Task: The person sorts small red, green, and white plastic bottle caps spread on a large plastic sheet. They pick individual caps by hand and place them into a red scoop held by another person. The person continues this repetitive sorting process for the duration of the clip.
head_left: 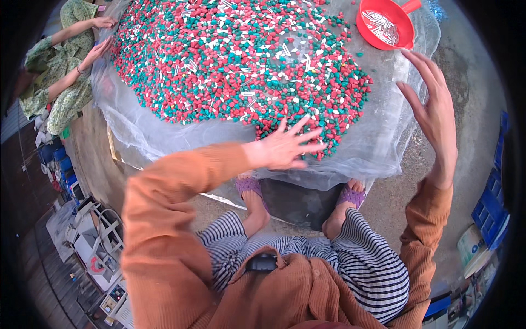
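Observation:
A wide heap of small red, green and white pieces (219, 71) covers the sheet in front of me, with thin white sticks scattered among them. My left hand (289, 145) is over the heap's near edge, palm down, fingers spread, holding nothing; whether it touches the pieces I cannot tell. Off to the right, my right hand (435, 104) is raised beside the sheet, thumb and fingers apart, with nothing in it. Just beyond its fingertips sits a red pan-shaped scoop (404, 39) with a handle, holding several of the white sticks (382, 27).
Translucent plastic sheeting (386, 137) spreads under the heap and hangs over the near edge. Another person's hands (98, 49) rest at the heap's left edge. Blue crates (489, 208) and a pale bucket (472, 249) stand on the right. Assorted equipment (98, 247) crowds the lower left.

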Demonstrator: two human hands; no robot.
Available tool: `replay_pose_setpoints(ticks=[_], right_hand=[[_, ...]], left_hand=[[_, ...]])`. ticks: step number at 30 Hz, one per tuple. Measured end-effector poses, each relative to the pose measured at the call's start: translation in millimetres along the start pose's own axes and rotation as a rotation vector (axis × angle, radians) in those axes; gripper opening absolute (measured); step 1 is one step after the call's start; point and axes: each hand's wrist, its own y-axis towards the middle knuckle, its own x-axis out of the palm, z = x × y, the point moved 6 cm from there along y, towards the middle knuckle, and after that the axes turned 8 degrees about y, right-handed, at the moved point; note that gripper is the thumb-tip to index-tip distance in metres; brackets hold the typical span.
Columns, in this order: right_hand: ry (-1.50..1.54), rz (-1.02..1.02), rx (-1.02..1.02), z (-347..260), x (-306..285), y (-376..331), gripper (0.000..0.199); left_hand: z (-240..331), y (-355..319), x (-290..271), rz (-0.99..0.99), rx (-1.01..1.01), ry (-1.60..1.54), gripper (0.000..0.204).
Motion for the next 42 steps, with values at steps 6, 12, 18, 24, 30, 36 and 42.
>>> replay_pose_setpoints(ticks=[6, 12, 18, 24, 30, 36, 42], right_hand=[[0.079, -0.424, 0.145, -29.4, 12.2, -47.4, 0.037], [0.123, -0.525, 0.164, -50.3, 125.6, -34.7, 0.011], [-0.035, 0.045, 0.414, 0.7, 234.5, 42.4, 0.031], [0.405, 0.035, 0.649, 12.8, 235.0, 31.7, 0.023], [0.684, 0.294, 0.622, 42.0, 184.6, -18.5, 0.020], [0.617, 0.795, 0.885, 116.7, 140.7, -83.5, 0.038], [-0.180, 0.495, 0.860, 160.4, 151.2, -65.2, 0.044]], left_hand=[[-107.0, -14.5, -47.7, 0.284, 0.032, 0.128, 0.026], [-207.3, 48.5, -64.3, 0.733, -0.297, 0.172, 0.028], [-205.3, 65.0, -62.2, 0.674, -0.215, 0.154, 0.024], [-193.0, 24.6, -61.4, 0.563, -0.288, -0.781, 0.020], [-162.3, 27.7, -39.8, 0.576, -0.250, -0.449, 0.022], [-135.4, 36.4, -20.0, 0.604, -0.344, -0.183, 0.029], [-155.5, 31.9, -22.5, 0.471, -0.395, -0.253, 0.023]])
